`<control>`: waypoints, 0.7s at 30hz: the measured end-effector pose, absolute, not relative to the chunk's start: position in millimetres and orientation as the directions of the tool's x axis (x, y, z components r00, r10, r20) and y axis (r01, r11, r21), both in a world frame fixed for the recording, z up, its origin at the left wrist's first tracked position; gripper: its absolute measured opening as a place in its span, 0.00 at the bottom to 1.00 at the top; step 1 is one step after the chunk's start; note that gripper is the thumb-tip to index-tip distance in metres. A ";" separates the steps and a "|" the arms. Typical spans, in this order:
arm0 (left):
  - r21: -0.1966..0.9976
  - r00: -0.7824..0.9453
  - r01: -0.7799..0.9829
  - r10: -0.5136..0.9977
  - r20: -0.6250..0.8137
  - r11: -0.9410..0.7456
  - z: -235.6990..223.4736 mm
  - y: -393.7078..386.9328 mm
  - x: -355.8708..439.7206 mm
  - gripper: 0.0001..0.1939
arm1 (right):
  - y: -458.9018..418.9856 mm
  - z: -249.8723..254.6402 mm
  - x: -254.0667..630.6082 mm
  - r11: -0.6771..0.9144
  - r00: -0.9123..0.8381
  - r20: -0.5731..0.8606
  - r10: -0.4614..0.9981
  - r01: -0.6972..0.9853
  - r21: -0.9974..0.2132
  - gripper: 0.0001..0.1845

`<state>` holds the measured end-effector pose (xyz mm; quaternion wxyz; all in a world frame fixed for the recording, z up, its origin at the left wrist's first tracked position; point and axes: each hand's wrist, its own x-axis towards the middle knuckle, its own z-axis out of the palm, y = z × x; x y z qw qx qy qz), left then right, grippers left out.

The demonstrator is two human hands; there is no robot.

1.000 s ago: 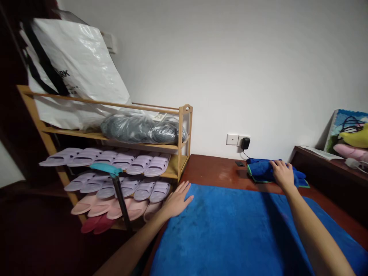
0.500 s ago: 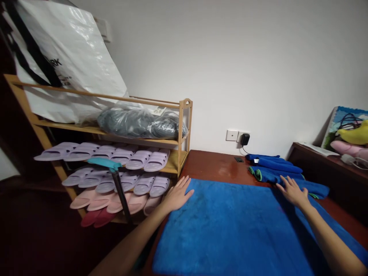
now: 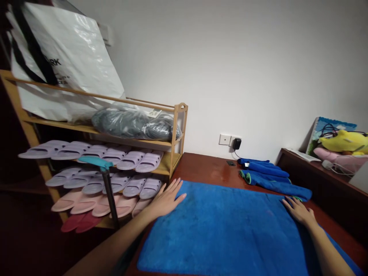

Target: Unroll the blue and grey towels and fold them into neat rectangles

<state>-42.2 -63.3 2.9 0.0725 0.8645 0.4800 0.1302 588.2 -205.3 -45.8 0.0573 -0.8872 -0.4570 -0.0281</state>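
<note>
A blue towel [image 3: 224, 226] lies spread over the reddish-brown tabletop [image 3: 201, 165]. Fingers stretched out, my left hand [image 3: 166, 201] rests at the towel's far left corner. My right hand [image 3: 299, 211] is on the towel's right part, fingers extended and slightly bent, near its far edge. Just beyond that hand, several rolled or folded blue towels [image 3: 267, 174] with green edging lie together. Neither hand grips anything.
On the left stands a wooden rack [image 3: 175, 126] with lilac slippers [image 3: 148, 161], pink slippers [image 3: 106, 205] and a white bag [image 3: 71, 57]. A black charger [image 3: 236, 143] is plugged into the wall. At right, a raised ledge [image 3: 304, 165] holds a yellow plush toy [image 3: 345, 142].
My right hand has moved toward me and right, away from the rolled towels. My left hand stays at the towel's corner. The view has shifted slightly to the right.
</note>
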 end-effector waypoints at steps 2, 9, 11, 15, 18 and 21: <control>0.241 0.517 0.815 0.849 0.109 -0.528 -1.2 -67.6 -45.4 0.37 | -200.8 -52.2 593.7 -0.599 0.605 0.085 0.792 0.796 -0.090 0.41; 0.178 0.480 0.848 0.866 0.140 -0.499 2.9 -75.3 -48.3 0.34 | -202.6 -52.6 594.5 -0.612 0.625 0.100 0.774 0.780 -0.133 0.43; 0.180 0.495 0.836 0.854 0.163 -0.519 6.3 -90.7 -56.0 0.33 | -217.9 -48.9 590.2 -0.598 0.613 0.107 0.783 0.788 -0.144 0.41; 0.203 0.606 0.741 0.767 0.208 -0.640 3.4 -137.4 -80.0 0.32 | -282.6 -55.6 580.8 -0.441 0.447 0.116 0.887 0.895 -0.072 0.33; 0.178 0.664 0.678 0.699 0.266 -0.713 1.1 -163.8 -89.9 0.32 | -333.7 -70.2 571.7 -0.399 0.394 0.165 0.904 0.917 -0.004 0.33; 0.137 0.675 0.672 0.678 0.291 -0.728 3.3 -172.7 -89.1 0.31 | -356.6 -80.9 565.3 -0.406 0.400 0.174 0.900 0.914 -0.001 0.35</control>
